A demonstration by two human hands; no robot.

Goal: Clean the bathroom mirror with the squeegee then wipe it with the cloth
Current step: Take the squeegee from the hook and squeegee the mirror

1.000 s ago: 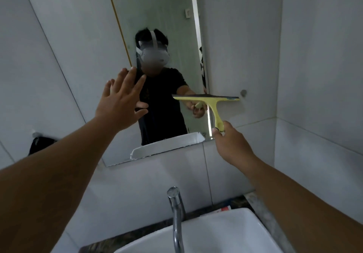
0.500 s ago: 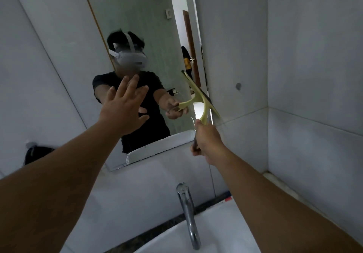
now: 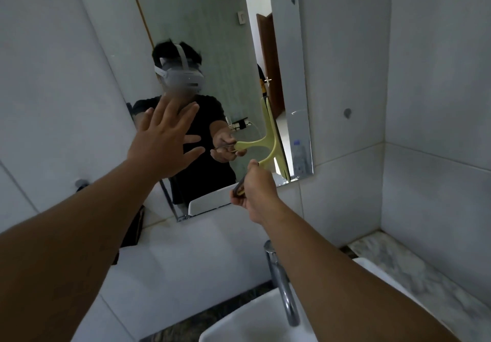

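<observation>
The squeegee step is in hand: the right hand (image 3: 255, 190) grips the handle of the squeegee (image 3: 273, 142), blade upright against the mirror (image 3: 218, 49) near its right edge. The left hand (image 3: 166, 142) is spread flat, empty. Next likely needs a steady sideways pull. No cloth is visible.

Honestly can't read any text, labels or brand names anywhere here, everything's too blurry or plain.
</observation>
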